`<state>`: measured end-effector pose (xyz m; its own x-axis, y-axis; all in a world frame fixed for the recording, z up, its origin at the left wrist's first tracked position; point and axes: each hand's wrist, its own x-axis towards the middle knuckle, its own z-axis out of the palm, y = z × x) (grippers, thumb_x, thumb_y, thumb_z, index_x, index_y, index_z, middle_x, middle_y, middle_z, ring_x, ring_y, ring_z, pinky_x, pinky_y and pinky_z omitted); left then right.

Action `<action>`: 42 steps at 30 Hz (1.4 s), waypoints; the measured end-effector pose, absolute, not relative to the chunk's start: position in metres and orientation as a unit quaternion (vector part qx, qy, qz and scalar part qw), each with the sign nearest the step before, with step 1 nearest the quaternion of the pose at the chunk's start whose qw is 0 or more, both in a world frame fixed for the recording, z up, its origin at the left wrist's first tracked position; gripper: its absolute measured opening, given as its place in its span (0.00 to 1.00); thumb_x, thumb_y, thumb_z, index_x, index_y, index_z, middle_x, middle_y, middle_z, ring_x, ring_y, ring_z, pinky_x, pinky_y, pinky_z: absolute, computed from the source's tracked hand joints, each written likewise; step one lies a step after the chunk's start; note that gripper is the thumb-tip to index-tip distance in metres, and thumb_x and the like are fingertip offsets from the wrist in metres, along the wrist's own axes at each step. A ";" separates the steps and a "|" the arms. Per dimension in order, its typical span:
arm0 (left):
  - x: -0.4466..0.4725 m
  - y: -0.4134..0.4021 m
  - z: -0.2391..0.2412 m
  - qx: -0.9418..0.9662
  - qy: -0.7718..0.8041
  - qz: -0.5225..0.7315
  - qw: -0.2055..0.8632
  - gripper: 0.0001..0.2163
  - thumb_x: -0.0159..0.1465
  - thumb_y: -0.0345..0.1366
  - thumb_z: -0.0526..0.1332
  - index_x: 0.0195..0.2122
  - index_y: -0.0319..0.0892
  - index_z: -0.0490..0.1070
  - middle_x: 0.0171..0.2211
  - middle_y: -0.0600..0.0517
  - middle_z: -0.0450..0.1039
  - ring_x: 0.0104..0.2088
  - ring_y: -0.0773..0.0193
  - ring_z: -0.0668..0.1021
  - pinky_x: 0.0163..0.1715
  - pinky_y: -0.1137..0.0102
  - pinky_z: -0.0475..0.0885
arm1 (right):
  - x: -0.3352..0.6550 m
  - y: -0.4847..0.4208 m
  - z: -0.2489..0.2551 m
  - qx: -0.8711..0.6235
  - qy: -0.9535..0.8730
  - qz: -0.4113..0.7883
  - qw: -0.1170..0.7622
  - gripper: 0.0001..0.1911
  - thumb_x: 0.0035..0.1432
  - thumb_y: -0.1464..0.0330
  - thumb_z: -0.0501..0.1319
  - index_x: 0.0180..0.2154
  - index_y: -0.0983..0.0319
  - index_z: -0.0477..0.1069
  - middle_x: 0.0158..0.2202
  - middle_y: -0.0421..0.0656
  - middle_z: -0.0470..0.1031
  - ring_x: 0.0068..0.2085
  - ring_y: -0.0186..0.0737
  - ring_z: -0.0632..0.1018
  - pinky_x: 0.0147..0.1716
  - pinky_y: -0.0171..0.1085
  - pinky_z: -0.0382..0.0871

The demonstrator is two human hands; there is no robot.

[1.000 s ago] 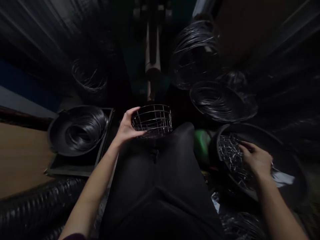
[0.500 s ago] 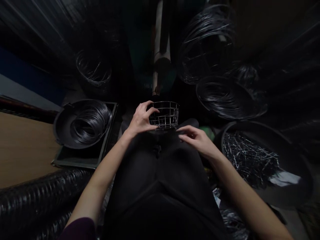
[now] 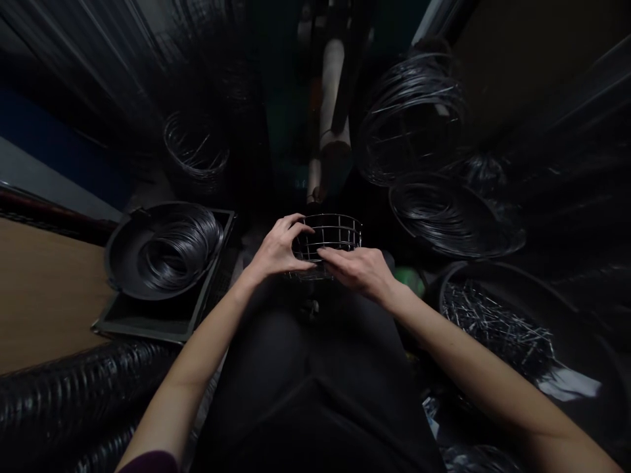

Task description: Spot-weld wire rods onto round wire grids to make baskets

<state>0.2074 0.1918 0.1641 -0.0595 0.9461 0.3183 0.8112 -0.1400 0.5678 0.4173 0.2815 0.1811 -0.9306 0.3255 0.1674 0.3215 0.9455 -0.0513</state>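
Wire basket (image 3: 331, 238) on lap, left hand (image 3: 277, 249) gripping rim, right hand (image 3: 361, 270) seemingly pinching its side

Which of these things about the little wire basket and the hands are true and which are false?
1. Both hands are on the wire basket. True: the left hand and the right hand both touch it.
2. The basket sits on the wooden board. False: it rests at the person's knees.
3. A coil of wire lies in the round dark pan on the left. True.
4. The right hand is digging in the pan of short wire pieces. False: it is at the basket.
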 end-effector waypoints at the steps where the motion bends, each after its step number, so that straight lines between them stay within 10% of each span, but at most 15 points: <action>1: 0.206 0.194 0.166 0.677 0.648 0.335 0.100 0.29 0.47 0.43 0.76 0.49 0.43 0.71 0.59 0.42 0.66 0.59 0.48 0.70 0.59 0.54 0.68 | 0.416 0.285 0.184 -0.160 -0.983 0.001 0.092 0.19 0.67 0.65 0.52 0.54 0.54 0.75 0.48 0.40 0.80 0.29 0.37 0.80 0.25 0.35 0.61; 42: 0.155 0.262 0.186 0.644 0.644 0.392 0.131 0.30 0.44 0.45 0.75 0.45 0.41 0.66 0.44 0.48 0.72 0.46 0.53 0.76 0.49 0.58 0.71 | 0.376 0.337 0.186 -0.303 -0.916 0.082 0.248 0.10 0.65 0.63 0.58 0.38 0.57 0.77 0.38 0.43 0.74 0.33 0.34 0.73 0.27 0.32 0.60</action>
